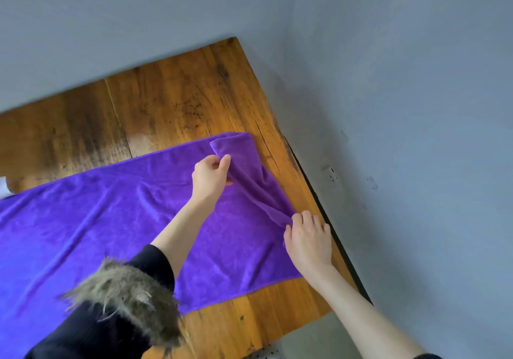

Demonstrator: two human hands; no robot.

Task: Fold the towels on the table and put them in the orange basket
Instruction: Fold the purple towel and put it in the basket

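A purple towel point(97, 220) lies spread across the wooden desk point(172, 95), its 3 o'clock end folded back toward the middle. The left hand point(209, 178) pinches the fold's far corner at about 12 o'clock. The right hand point(308, 236) pinches the near corner at 4 o'clock, by the desk's edge.

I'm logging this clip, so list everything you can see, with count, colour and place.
towel: one, purple, spread across the table, right end lifted into a fold
table: one, brown wood, in the room's corner
walls: two, grey-blue, behind and right of the table
socket: one, pale, low on the right wall
sleeve: one, black with fur trim, on the left arm
hands: two, bare; left hand and right hand each pinch the towel's lifted end
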